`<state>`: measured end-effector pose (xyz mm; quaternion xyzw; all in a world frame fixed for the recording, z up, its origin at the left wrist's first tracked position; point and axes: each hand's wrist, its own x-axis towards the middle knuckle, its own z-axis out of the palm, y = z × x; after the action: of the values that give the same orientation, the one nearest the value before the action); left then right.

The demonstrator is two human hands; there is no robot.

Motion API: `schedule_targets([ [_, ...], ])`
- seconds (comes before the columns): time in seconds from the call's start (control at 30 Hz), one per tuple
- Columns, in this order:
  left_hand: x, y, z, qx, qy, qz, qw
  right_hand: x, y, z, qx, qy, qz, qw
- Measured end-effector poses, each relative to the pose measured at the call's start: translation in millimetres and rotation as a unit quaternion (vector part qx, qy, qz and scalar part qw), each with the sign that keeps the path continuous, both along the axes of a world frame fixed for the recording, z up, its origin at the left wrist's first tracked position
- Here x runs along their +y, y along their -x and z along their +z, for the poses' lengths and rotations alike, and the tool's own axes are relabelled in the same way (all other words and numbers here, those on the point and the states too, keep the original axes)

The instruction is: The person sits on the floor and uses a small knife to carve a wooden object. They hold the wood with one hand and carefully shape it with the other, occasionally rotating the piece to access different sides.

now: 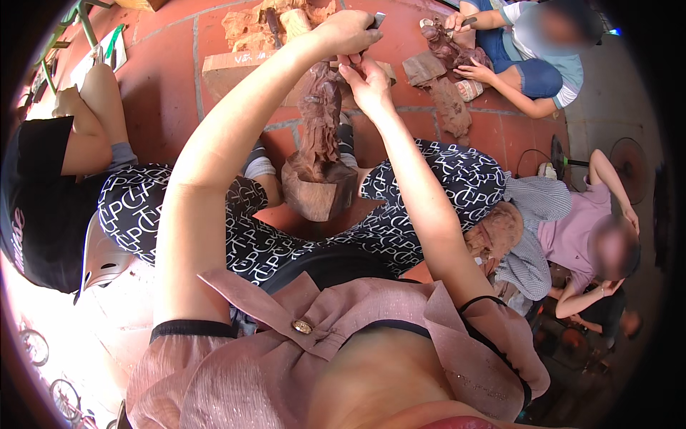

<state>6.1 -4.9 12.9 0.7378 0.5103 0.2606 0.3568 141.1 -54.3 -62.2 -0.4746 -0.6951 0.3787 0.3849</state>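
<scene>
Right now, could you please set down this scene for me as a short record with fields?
Carving: dark brown wood, its thick base between the patterned trouser legs
Left hand: closed around a tool, metal end showing
Right hand: near the carving's top; its grip is unclear
Floor: red tiles, with a wooden block beyond the carving
Co-worker, upper right: one hand on a tool, the other at a second dark carving

Own hands: two right now!
Carved figures: two in play!
Other people: four in sight!
</scene>
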Motion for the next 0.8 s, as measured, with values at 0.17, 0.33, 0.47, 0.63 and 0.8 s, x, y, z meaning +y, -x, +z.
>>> schedule_targets([
  [0.17, 2.5, -4.6, -14.1, 0.014, -0.079, 0.015, 0.997, -2.1, 5.8, -2.9, -0.054, -0.058, -0.027, 0.996],
  [0.33, -2.6, 2.5, -7.6, -0.031, -0.007, 0.002, 0.999, -9.1, 13.0, 11.4, -0.081, -0.078, -0.044, 0.993],
  [0.47, -3.3, 7.1, -15.1, -0.052, -0.043, 0.035, 0.997, -4.5, 14.3, 8.4, -0.076, -0.093, -0.039, 0.992],
  [0.63, 1.8, 4.2, -17.9, -0.016, -0.062, 0.021, 0.998, -6.3, 13.0, 9.8, -0.071, -0.075, -0.037, 0.994],
  [0.8, 0.1, 8.0, -22.8, -0.049, -0.054, 0.031, 0.997, -5.6, 12.1, 11.6, -0.077, -0.059, -0.033, 0.995],
])
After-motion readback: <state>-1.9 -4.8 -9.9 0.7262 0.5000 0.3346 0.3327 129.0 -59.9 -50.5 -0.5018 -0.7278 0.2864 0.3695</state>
